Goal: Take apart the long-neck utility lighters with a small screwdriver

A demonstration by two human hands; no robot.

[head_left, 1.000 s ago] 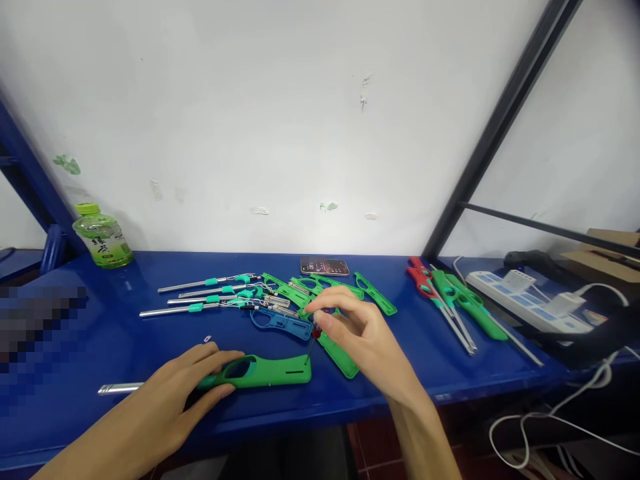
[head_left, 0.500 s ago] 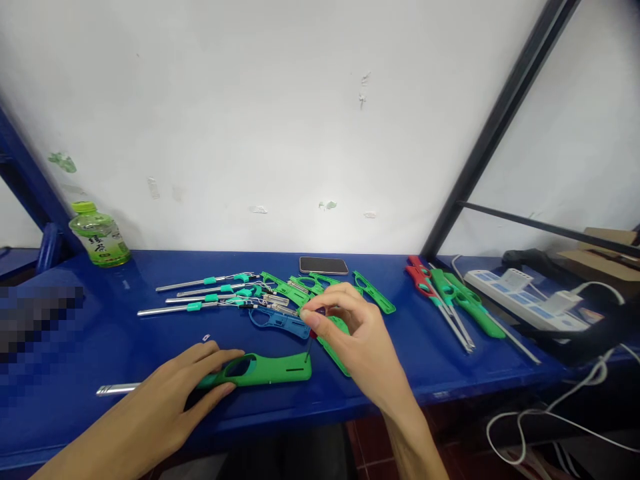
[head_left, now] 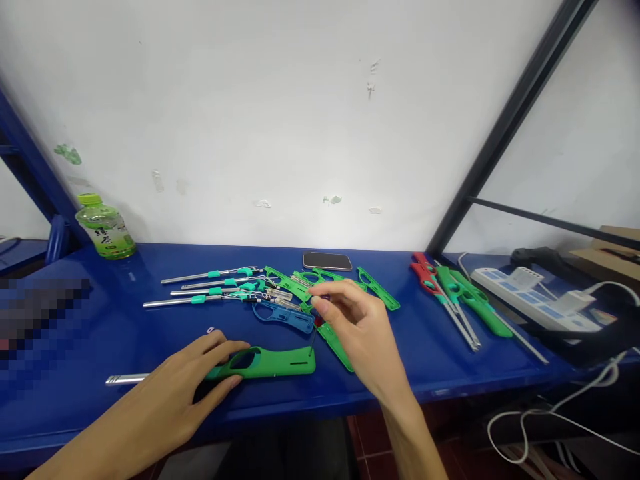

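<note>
A green long-necked gas lighter (head_left: pixel 285 363) lies flat near the table's front edge, its metal tube pointing left. My left hand (head_left: pixel 195 373) grips it around the front of the handle, thumb below and fingers above. My right hand (head_left: pixel 357 327) pinches a small screwdriver (head_left: pixel 318 322) with a red and dark handle; most of the handle is hidden by the fingers. The thin shaft slants down to the right end of the lighter's handle. Behind lie a blue half shell (head_left: pixel 285 316), several green half shells (head_left: pixel 379 289) and several metal tubes with wires (head_left: pixel 200 300).
Red lighters (head_left: pixel 425 275) and green lighters (head_left: pixel 480 310) lie on the right, near a white power strip (head_left: pixel 530 300) with cables. A phone (head_left: pixel 327 261) rests by the wall. A green-capped bottle (head_left: pixel 106 230) stands at the back left of the blue table (head_left: pixel 115 333).
The whole view has shifted slightly, with things appearing a little higher and further right. Both hands keep their hold, and the screwdriver tip stays at the handle's right end.
</note>
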